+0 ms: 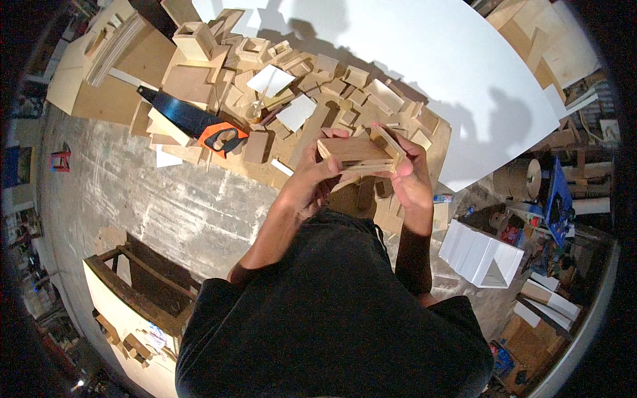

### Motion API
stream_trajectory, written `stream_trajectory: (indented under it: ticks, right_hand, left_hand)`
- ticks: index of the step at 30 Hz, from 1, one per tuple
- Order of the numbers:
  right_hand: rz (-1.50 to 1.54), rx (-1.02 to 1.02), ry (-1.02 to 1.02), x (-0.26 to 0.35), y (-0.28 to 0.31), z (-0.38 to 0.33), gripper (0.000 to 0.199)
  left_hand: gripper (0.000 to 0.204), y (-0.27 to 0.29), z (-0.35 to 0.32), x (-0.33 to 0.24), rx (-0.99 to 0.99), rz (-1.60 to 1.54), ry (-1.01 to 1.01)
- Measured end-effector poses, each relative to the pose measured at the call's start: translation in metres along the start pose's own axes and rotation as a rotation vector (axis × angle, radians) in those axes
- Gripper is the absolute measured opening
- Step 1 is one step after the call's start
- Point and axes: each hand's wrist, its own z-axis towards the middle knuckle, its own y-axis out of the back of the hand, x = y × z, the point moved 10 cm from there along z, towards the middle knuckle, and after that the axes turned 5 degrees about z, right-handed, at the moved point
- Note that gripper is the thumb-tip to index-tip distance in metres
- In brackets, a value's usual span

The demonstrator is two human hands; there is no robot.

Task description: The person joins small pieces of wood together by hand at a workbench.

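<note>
Both of my hands hold up a small wooden box frame [355, 150] made of thin boards, in front of my body and over the near edge of the worktable. My left hand [312, 176] is closed round its left end, thumb on the near side. At its right end, my right hand [413, 176] pinches an upright side board [390, 147] near the corner. Whether that board is fixed to the rest I cannot tell. To the left, a handsaw [189, 119] with a black blade and an orange handle rests on wood pieces.
Many small wood blocks and open boxes [194, 40] crowd the table [269, 174]. A brush [267, 89] stands in a small pot among them. A large white sheet [424, 60] rises behind. A white box [481, 253] is at the right, a low bench [133, 292] at the lower left.
</note>
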Motion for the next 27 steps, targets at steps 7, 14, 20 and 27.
stream_trajectory:
  ticks: [7, 14, 20, 27]
  right_hand:
    - [0.035, -0.024, -0.041, -0.001, -0.005, 0.002, 0.095]
    - [0.031, -0.095, 0.028, -0.003, 0.001, 0.002, 0.093]
    - [-0.008, -0.027, 0.064, 0.003, -0.002, 0.005, 0.087]
    - [-0.046, -0.043, 0.089, 0.011, -0.005, 0.000, 0.091]
  left_hand:
    - [0.069, 0.004, 0.006, -0.012, -0.070, -0.026, -0.072]
    - [0.064, 0.000, 0.003, -0.033, -0.123, 0.327, -0.219]
    - [0.068, -0.003, 0.004, -0.038, -0.108, 0.445, -0.268]
    - [0.069, -0.011, 0.000, -0.045, -0.083, 0.500, -0.303]
